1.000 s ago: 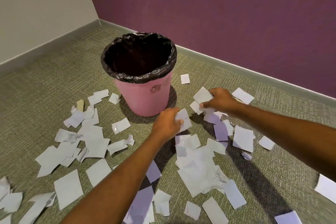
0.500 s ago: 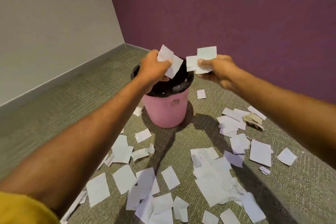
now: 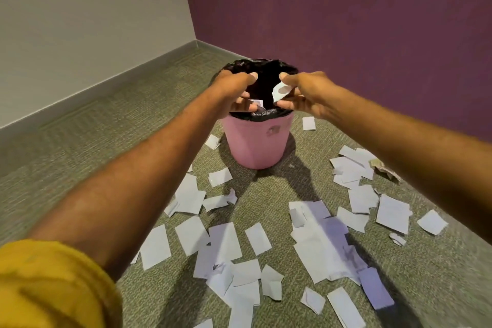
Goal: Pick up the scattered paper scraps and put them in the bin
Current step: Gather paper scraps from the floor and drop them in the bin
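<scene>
A pink bin (image 3: 257, 141) lined with a black bag (image 3: 263, 115) stands on the carpet near the room's corner. Both my hands are over its mouth. My left hand (image 3: 234, 92) has thumb and fingers spread apart, and a small white scrap (image 3: 257, 103) is in the air just beside its fingertips. My right hand (image 3: 306, 93) is spread the same way, with a curled white scrap (image 3: 281, 92) loose between thumb and fingers. Several white paper scraps (image 3: 323, 242) lie scattered on the carpet in front of the bin.
More scraps lie left of the bin (image 3: 187, 198) and to the right (image 3: 392, 212), with a crumpled brownish piece (image 3: 383, 168) among them. One scrap (image 3: 308, 123) lies behind the bin. A grey wall and a purple wall meet in the corner behind it.
Both hands gathered scraps off the carpet, lifted them above the bin, then lowered to its mouth and spread their fingers. The scraps have left the grips and are dropping in.
</scene>
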Action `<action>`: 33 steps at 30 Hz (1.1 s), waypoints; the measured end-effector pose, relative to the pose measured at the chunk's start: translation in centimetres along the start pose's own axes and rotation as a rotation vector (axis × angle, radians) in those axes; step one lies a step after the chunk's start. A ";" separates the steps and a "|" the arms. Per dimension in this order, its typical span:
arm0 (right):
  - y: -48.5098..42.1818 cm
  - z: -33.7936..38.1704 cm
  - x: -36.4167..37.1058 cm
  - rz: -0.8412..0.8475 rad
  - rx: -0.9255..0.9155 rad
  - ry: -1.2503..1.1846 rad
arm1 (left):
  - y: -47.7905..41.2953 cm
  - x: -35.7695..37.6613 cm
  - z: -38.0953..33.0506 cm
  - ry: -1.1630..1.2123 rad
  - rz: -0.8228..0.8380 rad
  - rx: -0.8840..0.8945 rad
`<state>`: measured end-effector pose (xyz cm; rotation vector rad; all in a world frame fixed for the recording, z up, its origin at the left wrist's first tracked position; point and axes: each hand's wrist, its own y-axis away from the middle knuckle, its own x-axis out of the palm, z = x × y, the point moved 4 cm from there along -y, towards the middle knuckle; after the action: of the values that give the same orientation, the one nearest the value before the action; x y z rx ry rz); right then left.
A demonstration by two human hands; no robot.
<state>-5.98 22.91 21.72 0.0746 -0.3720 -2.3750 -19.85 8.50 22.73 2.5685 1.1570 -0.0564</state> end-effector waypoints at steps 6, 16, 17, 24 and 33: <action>0.5 0.5 -0.9 -0.016 -0.018 0.014 | 1.2 1.0 -0.1 -0.168 0.017 0.067; 4.0 -3.8 -6.0 -0.059 0.024 0.210 | 5.1 6.9 5.0 -0.508 0.466 0.118; 4.3 -4.8 -6.6 -0.048 0.045 0.242 | 5.1 7.5 6.1 -0.526 0.484 0.105; 4.7 -12.0 -10.1 0.025 0.186 0.458 | 5.5 10.8 15.8 -0.650 0.566 0.038; 6.4 -20.0 -11.1 0.250 0.282 0.688 | 6.8 14.6 24.3 -0.950 0.591 0.249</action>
<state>9.57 21.01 3.85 0.8929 -0.3475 -1.8905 -2.77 7.41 -0.82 2.4355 0.0398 -1.1733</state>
